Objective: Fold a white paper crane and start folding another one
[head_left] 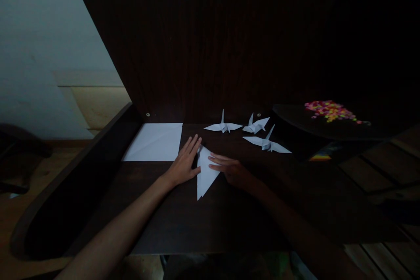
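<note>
A folded piece of white paper (206, 167) lies on the dark wooden desk top, its pointed end toward me. My left hand (186, 162) rests flat along its left edge, fingers stretched out and the thumb touching the paper. From the right, my right hand (229, 169) lays its outstretched fingers on the paper's upper face; its remaining fingers are hard to see in the dim light. Behind my hands stand folded paper cranes: one crane (224, 127) in the middle, a second crane (256, 126) beside it, and a third crane (267, 144) nearer on the right.
White paper sheets (155, 142) lie at the back left of the desk (177, 227). A raised dark side panel (82, 175) borders the left. On the right, a colourful heap of small pieces (331, 110) sits on a dark curved surface. A tall dark panel (210, 43) rises behind.
</note>
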Demonstrator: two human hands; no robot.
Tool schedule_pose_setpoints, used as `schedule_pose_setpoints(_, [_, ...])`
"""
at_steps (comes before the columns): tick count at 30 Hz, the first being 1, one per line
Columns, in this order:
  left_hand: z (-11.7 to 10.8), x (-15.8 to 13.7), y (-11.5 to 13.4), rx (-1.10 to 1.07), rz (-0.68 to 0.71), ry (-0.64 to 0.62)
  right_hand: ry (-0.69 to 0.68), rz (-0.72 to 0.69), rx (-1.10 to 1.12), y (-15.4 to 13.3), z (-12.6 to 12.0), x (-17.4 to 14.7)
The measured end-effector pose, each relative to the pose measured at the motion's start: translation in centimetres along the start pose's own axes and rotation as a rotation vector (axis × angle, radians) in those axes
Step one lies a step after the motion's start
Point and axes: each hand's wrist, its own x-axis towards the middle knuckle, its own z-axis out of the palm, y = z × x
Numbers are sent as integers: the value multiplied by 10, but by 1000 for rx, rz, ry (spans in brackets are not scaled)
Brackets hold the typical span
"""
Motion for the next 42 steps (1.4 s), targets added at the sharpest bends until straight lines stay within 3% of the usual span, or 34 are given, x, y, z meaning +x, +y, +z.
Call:
schedule_pose_setpoints(7, [-5,-1,2,78,71,-68,-62,12,-66,3,2,-1])
schedule_pose_setpoints(16, [-23,-1,7,-20,201,-273,-66,41,-103,6,-2,-1])
schedule_pose_setpoints(20, [-26,0,6,-20,181,-345,-105,40,-104,3,-5,-1])
schedule_pose_setpoints(33, [-16,-2,6,-2,95,-247,-54,128,-127,-8,-3,0])
schedule_pose_setpoints(42, [-19,-2,9,-26,134,-327,-80,159,-160,3,3,-3])
